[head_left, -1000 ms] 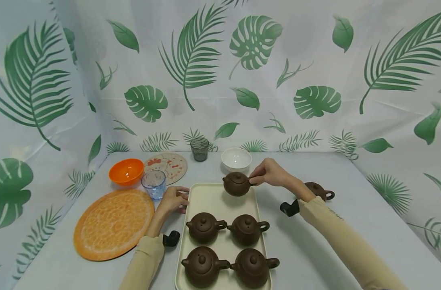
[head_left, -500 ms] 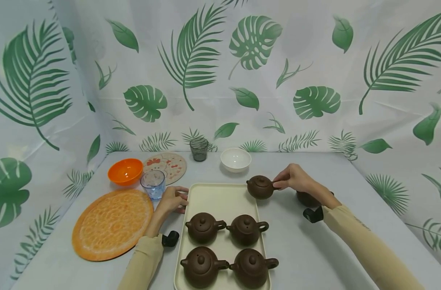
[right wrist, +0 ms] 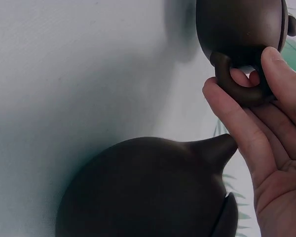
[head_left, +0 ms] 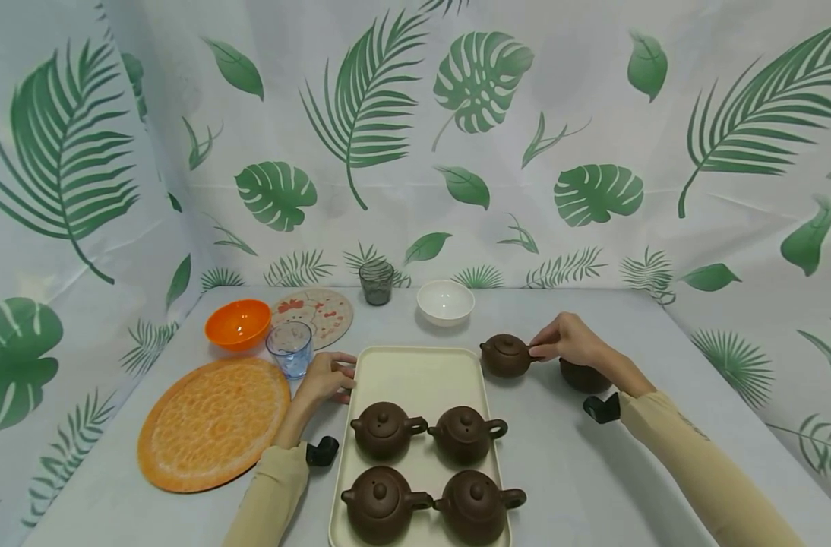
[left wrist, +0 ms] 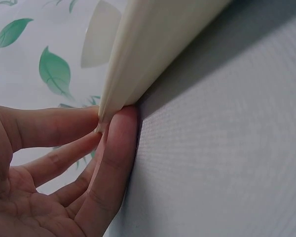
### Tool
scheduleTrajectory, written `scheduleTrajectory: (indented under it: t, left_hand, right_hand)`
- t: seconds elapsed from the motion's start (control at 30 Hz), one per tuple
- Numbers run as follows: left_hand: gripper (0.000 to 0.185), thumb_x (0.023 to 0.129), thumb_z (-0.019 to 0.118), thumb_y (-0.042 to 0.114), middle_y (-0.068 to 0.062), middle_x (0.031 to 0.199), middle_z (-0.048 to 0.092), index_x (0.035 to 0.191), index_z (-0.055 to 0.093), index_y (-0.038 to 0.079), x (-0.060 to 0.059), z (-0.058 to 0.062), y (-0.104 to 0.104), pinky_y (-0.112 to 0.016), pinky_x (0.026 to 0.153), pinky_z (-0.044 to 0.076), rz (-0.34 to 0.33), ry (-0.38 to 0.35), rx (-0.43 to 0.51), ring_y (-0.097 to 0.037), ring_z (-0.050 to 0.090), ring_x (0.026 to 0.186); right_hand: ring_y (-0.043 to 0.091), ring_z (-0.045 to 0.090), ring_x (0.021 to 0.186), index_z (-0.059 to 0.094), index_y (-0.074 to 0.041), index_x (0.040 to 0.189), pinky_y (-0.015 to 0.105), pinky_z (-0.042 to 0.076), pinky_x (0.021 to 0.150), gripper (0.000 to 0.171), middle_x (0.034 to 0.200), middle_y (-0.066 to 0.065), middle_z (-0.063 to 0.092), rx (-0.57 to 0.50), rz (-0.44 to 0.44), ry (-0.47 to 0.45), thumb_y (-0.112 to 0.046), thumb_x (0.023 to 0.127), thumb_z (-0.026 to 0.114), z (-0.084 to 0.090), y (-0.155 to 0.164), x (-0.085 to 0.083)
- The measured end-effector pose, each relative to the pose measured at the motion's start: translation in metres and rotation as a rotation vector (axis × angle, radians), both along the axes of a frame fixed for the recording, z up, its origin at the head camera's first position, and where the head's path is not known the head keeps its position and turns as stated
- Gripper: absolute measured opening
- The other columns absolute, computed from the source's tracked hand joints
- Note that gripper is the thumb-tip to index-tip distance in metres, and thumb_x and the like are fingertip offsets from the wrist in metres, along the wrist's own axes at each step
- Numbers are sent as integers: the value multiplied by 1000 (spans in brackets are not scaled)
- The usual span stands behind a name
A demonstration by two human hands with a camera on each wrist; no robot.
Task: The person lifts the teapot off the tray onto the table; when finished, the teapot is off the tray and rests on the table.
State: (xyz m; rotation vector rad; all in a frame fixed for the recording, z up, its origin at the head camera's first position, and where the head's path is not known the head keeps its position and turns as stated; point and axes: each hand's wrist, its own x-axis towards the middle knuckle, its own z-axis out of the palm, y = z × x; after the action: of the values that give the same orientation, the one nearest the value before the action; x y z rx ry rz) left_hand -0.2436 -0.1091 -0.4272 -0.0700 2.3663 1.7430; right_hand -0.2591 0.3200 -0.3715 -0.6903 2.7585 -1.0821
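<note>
A small dark brown teapot [head_left: 507, 356] is just off the right edge of the cream tray [head_left: 415, 372]. My right hand [head_left: 574, 342] pinches it by its handle [right wrist: 237, 89], which shows in the right wrist view. Close by that hand, a second brown teapot [right wrist: 148, 192] stands on the table, partly hidden behind the wrist in the head view. On the tray sit several more brown teapots [head_left: 386, 431] in two rows, all with lids on. My left hand [head_left: 328, 377] grips the tray's left rim [left wrist: 111, 94], thumb above and a finger under it.
Left of the tray lie an orange round mat [head_left: 213, 425] and a blue glass [head_left: 290, 349]. Behind them are an orange bowl [head_left: 238, 324] and a patterned round mat [head_left: 320, 315]. A grey glass [head_left: 377, 282] and a white bowl [head_left: 446, 303] stand at the back.
My right hand has carried the teapot rightward, from above the tray's far right part to beyond its right edge. The left hand stays at the rim.
</note>
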Motion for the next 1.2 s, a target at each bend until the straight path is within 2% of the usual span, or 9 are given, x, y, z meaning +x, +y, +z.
scheduleTrajectory:
  t: [0.33, 0.6, 0.9, 1.2]
  left_hand:
    - [43, 76, 63, -16, -16, 85, 63, 118, 61, -8, -1, 0, 1, -31, 50, 58, 2, -1, 2, -16, 61, 61]
    - [43, 75, 63, -16, -16, 85, 62, 118, 61, -8, 0, 1, 1, -31, 50, 58, 4, -5, 2, -16, 61, 60]
    - [44, 75, 63, -16, -16, 86, 63, 118, 61, -8, 0, 0, 0, -31, 50, 58, 4, -1, -2, -16, 61, 60]
    - [43, 75, 63, -15, -16, 87, 63, 118, 61, -8, -1, 0, 0, -32, 51, 58, 1, 0, 0, -17, 61, 60]
  right_hand:
    - [22, 71, 70, 72, 12, 92, 31, 60, 66, 16, 86, 21, 72, -4, -19, -57, -1, 83, 71, -9, 4, -3]
    - [24, 71, 73, 72, 12, 93, 32, 60, 65, 16, 88, 20, 72, 10, -2, -70, 0, 82, 71, -11, 4, -6]
    - [22, 70, 73, 72, 9, 94, 31, 60, 66, 16, 87, 16, 72, 55, -27, -72, -3, 83, 71, -12, 3, -6]
    - [16, 69, 78, 73, 5, 95, 27, 56, 69, 20, 88, 11, 73, 85, -69, 40, -11, 84, 72, -1, -5, -4]
